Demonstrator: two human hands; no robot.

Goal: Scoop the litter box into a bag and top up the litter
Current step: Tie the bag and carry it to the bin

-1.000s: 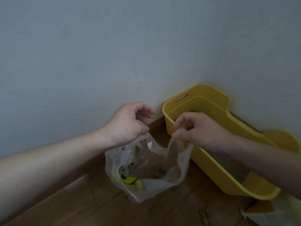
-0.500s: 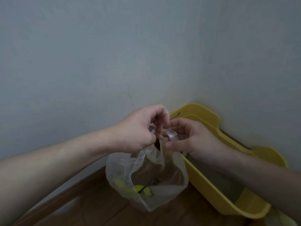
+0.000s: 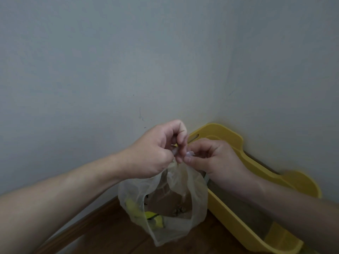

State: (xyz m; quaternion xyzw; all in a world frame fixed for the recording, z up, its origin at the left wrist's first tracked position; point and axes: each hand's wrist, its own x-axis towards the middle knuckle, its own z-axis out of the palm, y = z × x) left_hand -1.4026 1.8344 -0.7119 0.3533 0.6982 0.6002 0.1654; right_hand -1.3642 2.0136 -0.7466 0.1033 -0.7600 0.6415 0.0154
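Observation:
A thin clear plastic bag [image 3: 197, 204] hangs above the wooden floor, with brown clumps and something yellow inside. My left hand [image 3: 154, 154] pinches one side of its gathered mouth. My right hand [image 3: 212, 158] pinches the other side, and the fingertips of both hands meet above the bag. The yellow litter box [image 3: 256, 169] stands in the corner behind and to the right of the bag, with grey litter inside; my right forearm hides part of it.
Two pale grey walls meet in a corner just behind the litter box. A brown skirting board [image 3: 88, 222] runs along the left wall. The wooden floor [image 3: 113, 237] lies under the bag.
My hands have come together and drawn the open mouth of the bag shut. The bag has been lifted, and the view has tilted up toward the wall.

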